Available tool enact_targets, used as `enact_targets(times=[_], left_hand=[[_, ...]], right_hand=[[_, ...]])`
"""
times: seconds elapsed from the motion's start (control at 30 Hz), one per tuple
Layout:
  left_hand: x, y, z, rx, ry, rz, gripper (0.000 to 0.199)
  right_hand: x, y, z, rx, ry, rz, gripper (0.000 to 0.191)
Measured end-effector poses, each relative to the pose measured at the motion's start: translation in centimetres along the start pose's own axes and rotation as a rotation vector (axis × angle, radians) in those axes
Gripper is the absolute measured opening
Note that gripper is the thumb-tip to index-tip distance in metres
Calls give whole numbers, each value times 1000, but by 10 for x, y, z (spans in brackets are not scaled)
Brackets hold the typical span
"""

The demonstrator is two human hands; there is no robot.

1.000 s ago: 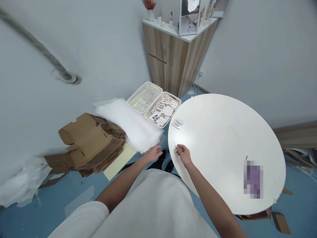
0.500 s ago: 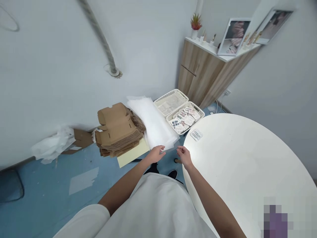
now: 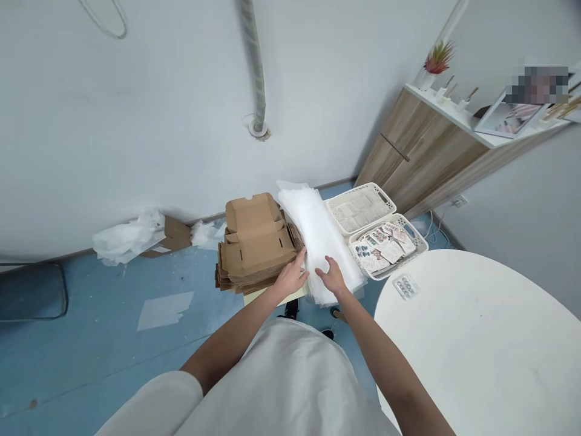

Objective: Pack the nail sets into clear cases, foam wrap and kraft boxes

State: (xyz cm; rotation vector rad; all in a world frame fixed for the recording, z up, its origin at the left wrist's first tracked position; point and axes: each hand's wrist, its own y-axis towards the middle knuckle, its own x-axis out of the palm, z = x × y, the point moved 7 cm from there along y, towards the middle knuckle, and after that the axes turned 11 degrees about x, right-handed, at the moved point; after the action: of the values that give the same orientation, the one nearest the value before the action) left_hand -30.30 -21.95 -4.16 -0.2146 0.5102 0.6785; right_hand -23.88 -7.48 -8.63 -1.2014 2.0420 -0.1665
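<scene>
My left hand (image 3: 293,277) is open at the right edge of a stack of flattened brown cardboard boxes (image 3: 256,245). Whether its fingers touch the boxes I cannot tell. Over a pile of white translucent packing sheets (image 3: 320,224) is my right hand (image 3: 331,277), open with fingers apart and holding nothing. To the right of the sheets, one white basket (image 3: 384,272) holds several printed cards (image 3: 385,245). Behind it, another white basket (image 3: 348,229) contains clear packets.
A round white table (image 3: 472,327) stands at the right, with a small clear case of press-on nails (image 3: 406,286) near its edge. Behind the baskets is a wood-grain cabinet (image 3: 422,154). White plastic wrapping (image 3: 124,242) lies by the wall at left.
The view has turned left, so the table and cabinet sit farther right. My hands have moved from in front of the sheets to the boxes' edge and over the sheets.
</scene>
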Motion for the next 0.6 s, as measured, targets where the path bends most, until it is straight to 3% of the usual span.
enact_targets(times=[0.07, 0.13, 0.23, 0.3, 0.43, 0.5, 0.6], left_hand=[[19, 7, -14, -34, -152, -96, 68], [38, 14, -27, -69, -242, -141, 58], [60, 25, -51, -202, -401, -97, 47], [70, 28, -65, -296, -455, -65, 46], [79, 26, -78, -426, -518, -58, 50], [80, 23, -77, -454, -535, -74, 53], [81, 21, -72, -462, -549, -89, 55]], right_hand=[[10, 14, 13, 66, -107, -9, 64], [19, 23, 25, 102, -201, -45, 60], [30, 27, 32, 83, -313, -89, 51], [30, 25, 32, 59, -383, -34, 50], [25, 23, 27, 50, -521, 109, 36], [25, 24, 27, 61, -546, 107, 20], [17, 25, 30, 99, -445, 102, 16]])
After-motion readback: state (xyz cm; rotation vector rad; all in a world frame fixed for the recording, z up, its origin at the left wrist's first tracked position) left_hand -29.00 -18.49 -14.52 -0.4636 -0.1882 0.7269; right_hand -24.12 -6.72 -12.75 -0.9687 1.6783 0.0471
